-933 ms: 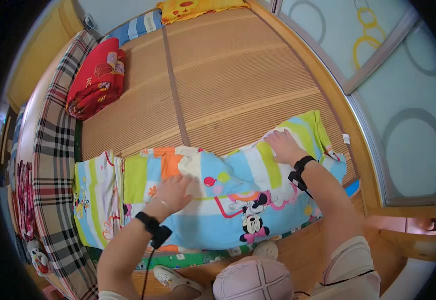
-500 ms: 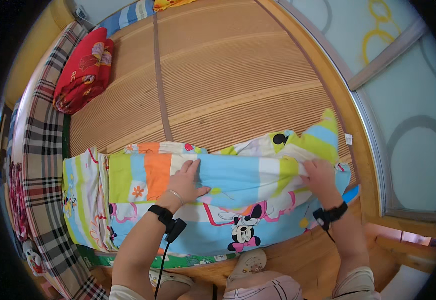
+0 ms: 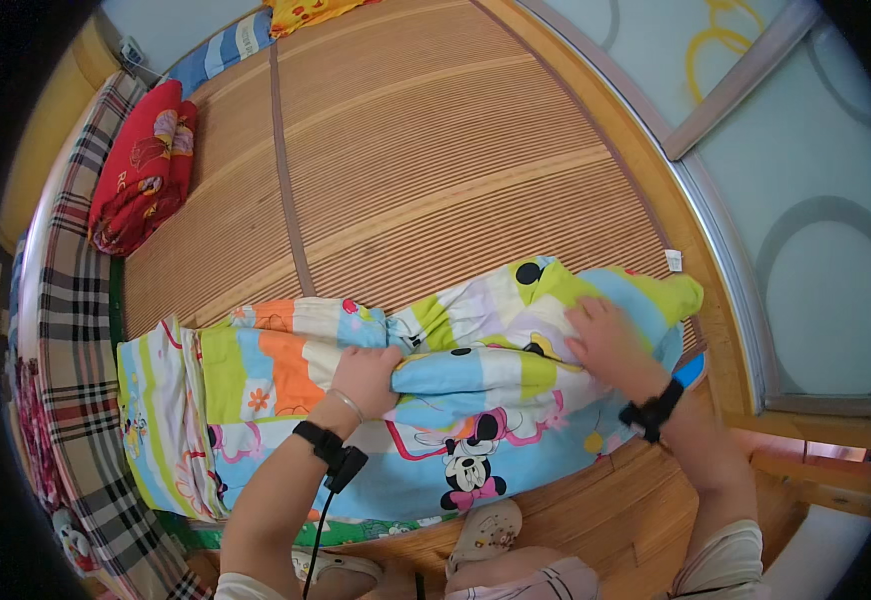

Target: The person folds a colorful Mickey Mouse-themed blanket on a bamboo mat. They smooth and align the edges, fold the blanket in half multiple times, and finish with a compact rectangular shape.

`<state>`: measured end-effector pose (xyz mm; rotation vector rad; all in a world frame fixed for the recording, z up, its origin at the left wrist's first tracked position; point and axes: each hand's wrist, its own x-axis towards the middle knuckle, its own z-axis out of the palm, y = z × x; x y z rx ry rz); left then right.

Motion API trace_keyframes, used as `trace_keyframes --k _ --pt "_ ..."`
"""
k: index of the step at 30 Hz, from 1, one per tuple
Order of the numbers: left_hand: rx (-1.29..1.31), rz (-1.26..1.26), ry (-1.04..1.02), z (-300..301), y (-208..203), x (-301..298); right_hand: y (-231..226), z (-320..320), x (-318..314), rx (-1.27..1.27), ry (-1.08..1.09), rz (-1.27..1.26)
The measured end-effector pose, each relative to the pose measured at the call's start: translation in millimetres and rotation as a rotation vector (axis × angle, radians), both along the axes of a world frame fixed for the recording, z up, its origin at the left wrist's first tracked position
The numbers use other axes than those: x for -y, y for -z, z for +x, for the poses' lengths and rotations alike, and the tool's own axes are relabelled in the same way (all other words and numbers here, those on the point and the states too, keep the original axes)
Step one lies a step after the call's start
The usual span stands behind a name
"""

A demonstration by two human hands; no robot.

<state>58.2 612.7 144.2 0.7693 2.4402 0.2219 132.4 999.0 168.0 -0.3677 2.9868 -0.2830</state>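
A multicoloured cartoon-print quilt [image 3: 301, 450] lies folded lengthwise along the near edge of the bed, its upper layer bunched in the middle. My left hand [image 3: 366, 382] is closed on a gathered fold of it, near the orange and cream patches. Farther right, my right hand [image 3: 611, 345] rests against the quilt's rumpled green and lilac part, slightly blurred, with its fingers stretched out. The quilt's right end rises in a loose green and blue corner near the bed's wooden edge. Both wrists wear black bands with small devices.
A bamboo mat [image 3: 436, 150] covers the bed. At the far left sits a rolled red quilt [image 3: 141, 170] beside a plaid-covered bolster [image 3: 71, 330]. Blue striped and yellow pillows [image 3: 316, 15] lie at the far end. Frosted sliding doors [image 3: 816, 270] stand on the right.
My left hand has closed on the quilt and bunched its upper layer. My right hand has moved up and left off the fold's edge, and the raised right corner has dropped lower.
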Motion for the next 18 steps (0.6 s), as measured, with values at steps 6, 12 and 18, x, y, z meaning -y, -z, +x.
trace_keyframes --k 6,12,18 --pt "-0.221 0.044 0.134 44 -30 24 -1 -65 6 0.102 -0.263 0.010" --pt "-0.275 0.144 -0.020 62 -36 37 -2 -39 14 0.323 -0.221 0.189" --pt "-0.117 0.146 -0.039 72 -39 33 -28 47 -1 -0.114 -0.154 -0.044"
